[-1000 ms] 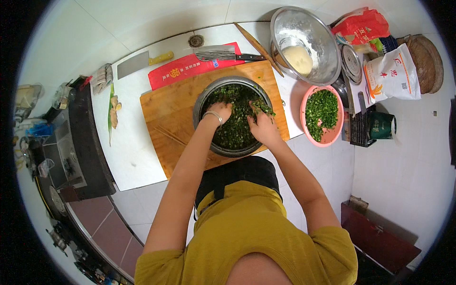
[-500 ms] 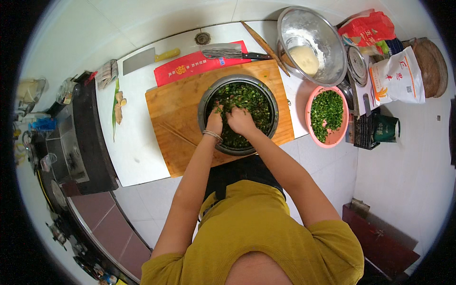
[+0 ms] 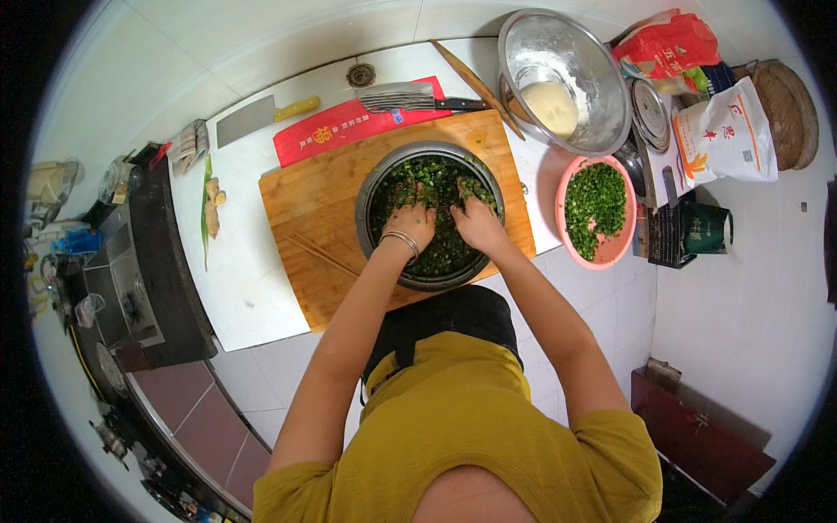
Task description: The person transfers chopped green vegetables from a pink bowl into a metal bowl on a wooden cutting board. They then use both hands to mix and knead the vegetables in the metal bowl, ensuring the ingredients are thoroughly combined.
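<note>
Both my hands are inside a dark metal bowl filled with chopped greens. My left hand, bracelets at its wrist, lies palm down on the greens with its fingers spread and flecked with green bits. To its right, my right hand reaches into the mix near the bowl's right side, its thumb apart from the fingers; some fingertips are covered by greens. The bowl rests on a wooden cutting board, where a pair of chopsticks lies to the left.
A pink basin of chopped greens stands right of the board. Behind it sits a steel bowl holding dough. Along the back lie a cleaver, a black-handled knife and a rolling pin. Ginger lies left.
My hands, close together with fingers curled into the greens before, have moved apart. The left hand's fingers have spread out; the right hand has shifted right.
</note>
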`<action>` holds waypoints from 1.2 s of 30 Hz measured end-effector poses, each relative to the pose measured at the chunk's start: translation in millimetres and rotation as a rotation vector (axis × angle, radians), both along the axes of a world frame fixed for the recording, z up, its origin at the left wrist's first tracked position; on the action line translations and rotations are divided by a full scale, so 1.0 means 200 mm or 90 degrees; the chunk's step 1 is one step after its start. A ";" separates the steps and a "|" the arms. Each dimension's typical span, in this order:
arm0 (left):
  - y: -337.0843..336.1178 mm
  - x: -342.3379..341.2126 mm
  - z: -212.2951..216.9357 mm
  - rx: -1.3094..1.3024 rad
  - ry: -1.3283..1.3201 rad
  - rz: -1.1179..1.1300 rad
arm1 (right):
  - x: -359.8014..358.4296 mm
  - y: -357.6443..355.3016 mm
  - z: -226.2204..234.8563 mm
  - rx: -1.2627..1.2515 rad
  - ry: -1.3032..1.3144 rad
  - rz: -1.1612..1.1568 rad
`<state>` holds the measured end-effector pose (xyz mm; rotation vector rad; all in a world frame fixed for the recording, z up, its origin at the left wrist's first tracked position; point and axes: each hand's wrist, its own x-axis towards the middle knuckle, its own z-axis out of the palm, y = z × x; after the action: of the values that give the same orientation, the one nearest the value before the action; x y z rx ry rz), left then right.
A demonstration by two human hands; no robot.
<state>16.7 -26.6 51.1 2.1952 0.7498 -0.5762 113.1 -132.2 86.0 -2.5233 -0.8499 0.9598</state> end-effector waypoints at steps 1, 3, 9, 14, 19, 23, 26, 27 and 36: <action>0.00 -0.01 -0.03 0.016 0.008 -0.004 | 0.01 0.02 -0.01 -0.017 -0.007 -0.009; 0.01 -0.01 -0.06 0.020 0.039 0.001 | 0.03 0.07 -0.05 -0.015 -0.007 -0.020; 0.04 -0.08 -0.36 0.021 0.009 -0.020 | 0.14 0.26 -0.21 -0.038 0.065 -0.089; 0.07 -0.02 -0.26 -0.058 -0.033 0.126 | 0.29 0.32 -0.47 -0.050 0.147 -0.075; 0.10 -0.02 -0.30 -0.070 -0.114 0.181 | 0.27 0.32 -0.38 -0.011 0.288 -0.158; 0.09 -0.08 -0.55 -0.050 -0.184 0.235 | 0.24 0.25 -0.31 0.052 0.263 -0.102; 0.14 -0.04 -0.39 -0.469 -0.123 0.648 | 0.22 0.16 -0.32 0.061 0.159 -0.009; 0.16 -0.05 -0.27 -0.491 -0.141 0.676 | 0.13 0.18 -0.15 0.057 0.128 0.032; 0.24 -0.11 -0.14 -0.354 -0.119 0.272 | -0.34 0.17 0.04 -0.127 -0.041 0.274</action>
<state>-5.1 20.7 22.7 1.4975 0.8107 -0.3049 46.0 -98.0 93.4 -2.5999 -1.4227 1.1423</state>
